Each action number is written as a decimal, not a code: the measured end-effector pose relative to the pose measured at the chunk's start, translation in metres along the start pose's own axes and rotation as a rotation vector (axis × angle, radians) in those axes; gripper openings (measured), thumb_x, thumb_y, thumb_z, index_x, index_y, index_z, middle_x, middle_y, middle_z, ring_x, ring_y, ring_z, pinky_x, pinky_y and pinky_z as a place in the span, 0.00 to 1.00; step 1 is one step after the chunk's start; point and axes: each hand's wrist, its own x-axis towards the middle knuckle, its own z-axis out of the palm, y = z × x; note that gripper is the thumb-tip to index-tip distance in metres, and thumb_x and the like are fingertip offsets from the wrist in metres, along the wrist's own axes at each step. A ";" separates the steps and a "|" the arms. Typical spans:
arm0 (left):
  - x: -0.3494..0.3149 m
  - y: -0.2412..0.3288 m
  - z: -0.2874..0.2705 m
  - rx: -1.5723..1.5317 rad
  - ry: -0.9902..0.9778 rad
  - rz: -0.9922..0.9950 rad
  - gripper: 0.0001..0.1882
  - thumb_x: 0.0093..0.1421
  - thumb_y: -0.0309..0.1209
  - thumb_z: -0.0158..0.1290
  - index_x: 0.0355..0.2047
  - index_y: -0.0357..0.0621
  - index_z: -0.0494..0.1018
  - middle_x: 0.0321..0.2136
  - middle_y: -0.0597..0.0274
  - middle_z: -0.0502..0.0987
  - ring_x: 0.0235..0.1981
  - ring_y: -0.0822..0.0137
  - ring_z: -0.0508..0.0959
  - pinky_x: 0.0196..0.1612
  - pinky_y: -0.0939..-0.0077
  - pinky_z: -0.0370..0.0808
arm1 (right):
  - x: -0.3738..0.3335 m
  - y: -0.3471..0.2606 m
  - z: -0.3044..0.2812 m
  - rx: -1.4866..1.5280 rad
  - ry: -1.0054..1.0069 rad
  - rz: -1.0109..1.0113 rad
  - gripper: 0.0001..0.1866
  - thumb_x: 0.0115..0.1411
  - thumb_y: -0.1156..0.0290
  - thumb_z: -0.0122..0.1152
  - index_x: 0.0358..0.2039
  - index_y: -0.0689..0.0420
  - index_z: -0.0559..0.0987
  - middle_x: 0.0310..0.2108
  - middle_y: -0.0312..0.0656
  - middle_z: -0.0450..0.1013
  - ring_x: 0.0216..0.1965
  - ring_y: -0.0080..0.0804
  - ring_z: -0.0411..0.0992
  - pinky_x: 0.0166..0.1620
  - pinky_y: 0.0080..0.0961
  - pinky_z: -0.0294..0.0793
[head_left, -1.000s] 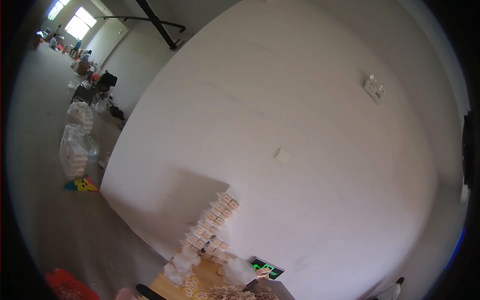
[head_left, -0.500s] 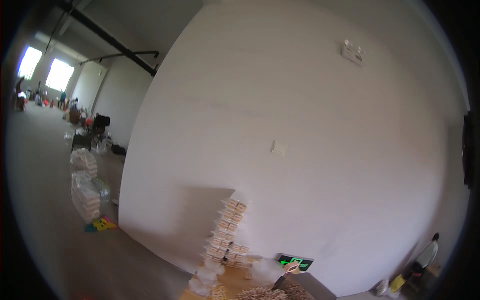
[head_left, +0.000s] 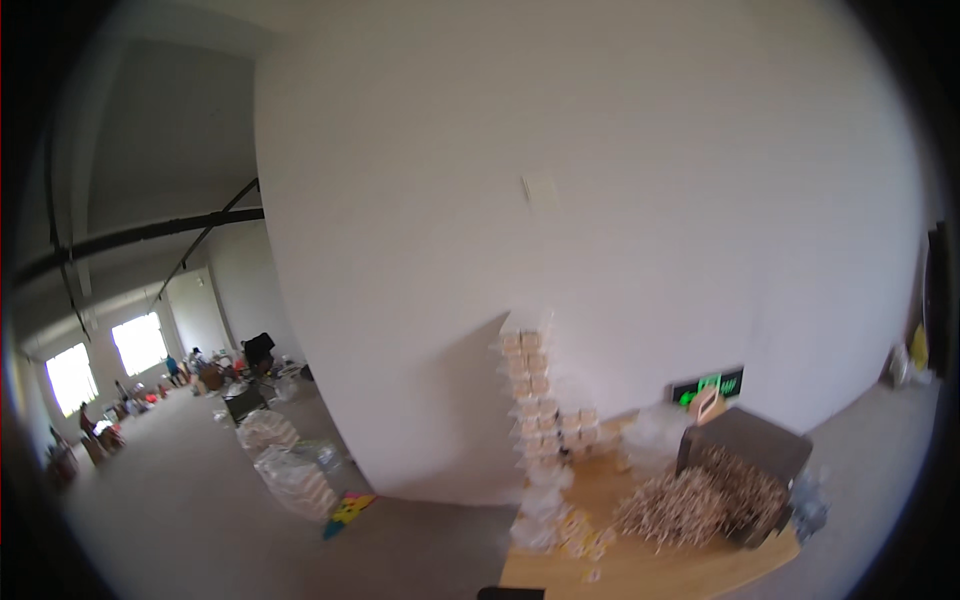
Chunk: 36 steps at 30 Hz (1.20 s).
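Note:
Neither of my hands is in view. A light wooden table (head_left: 640, 580) stands before me at the lower right. On it a dark grey bin (head_left: 765, 440) lies tipped on its side, with a heap of thin pinkish-brown strips (head_left: 670, 508) spilling from its mouth. At the table's far left rises a tall stack of clear-wrapped packets (head_left: 527, 370), with a lower stack beside it. Clear plastic bags (head_left: 545, 500) and small yellow-and-white pieces (head_left: 580, 535) lie along the left side. A dark object (head_left: 510, 593), cut off by the lower edge, cannot be made out.
A white wall (head_left: 420, 250) rises behind the table, with a green lit sign (head_left: 735, 385) low on it. Bagged goods (head_left: 295, 485) and a colourful mat (head_left: 348, 512) lie on the floor at left. People and piles are far off at the left.
My view has tilted down and turned, so more of the table, the bin and the heap of strips shows. The wall lamp and the person at the right have left the view.

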 end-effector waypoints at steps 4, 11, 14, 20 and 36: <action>0.025 -0.015 -0.072 0.100 0.027 0.055 0.13 0.64 0.33 0.53 0.45 0.40 0.79 0.41 0.53 0.82 0.44 0.57 0.80 0.49 0.64 0.76 | -0.060 0.067 -0.030 -0.107 -0.075 0.104 0.16 0.62 0.61 0.55 0.38 0.61 0.83 0.37 0.56 0.79 0.39 0.48 0.77 0.42 0.43 0.75; 0.008 -0.042 -0.107 0.205 -0.064 0.075 0.13 0.64 0.33 0.53 0.44 0.39 0.79 0.40 0.53 0.82 0.43 0.57 0.80 0.48 0.65 0.76 | -0.077 0.126 -0.133 -0.301 -0.076 0.171 0.16 0.63 0.62 0.55 0.38 0.61 0.83 0.37 0.56 0.79 0.39 0.46 0.77 0.41 0.42 0.75; -0.010 -0.066 -0.100 0.231 -0.141 0.062 0.13 0.64 0.32 0.53 0.44 0.39 0.79 0.40 0.53 0.82 0.42 0.57 0.80 0.48 0.65 0.76 | -0.063 0.141 -0.195 -0.386 -0.038 0.171 0.16 0.63 0.62 0.55 0.38 0.62 0.83 0.37 0.56 0.79 0.39 0.46 0.77 0.41 0.41 0.75; -0.045 -0.102 -0.060 0.212 -0.260 0.016 0.12 0.64 0.32 0.53 0.44 0.39 0.79 0.39 0.52 0.82 0.41 0.58 0.80 0.47 0.65 0.76 | -0.026 0.147 -0.265 -0.476 0.039 0.150 0.16 0.63 0.62 0.55 0.38 0.62 0.83 0.37 0.55 0.79 0.39 0.45 0.77 0.41 0.41 0.75; -0.157 0.202 0.224 -0.408 -0.616 0.728 0.10 0.65 0.36 0.57 0.45 0.48 0.77 0.41 0.58 0.78 0.45 0.59 0.78 0.47 0.64 0.77 | -0.020 -0.124 0.008 -0.235 -0.410 -0.683 0.07 0.55 0.73 0.60 0.24 0.63 0.77 0.26 0.53 0.74 0.30 0.49 0.72 0.36 0.41 0.70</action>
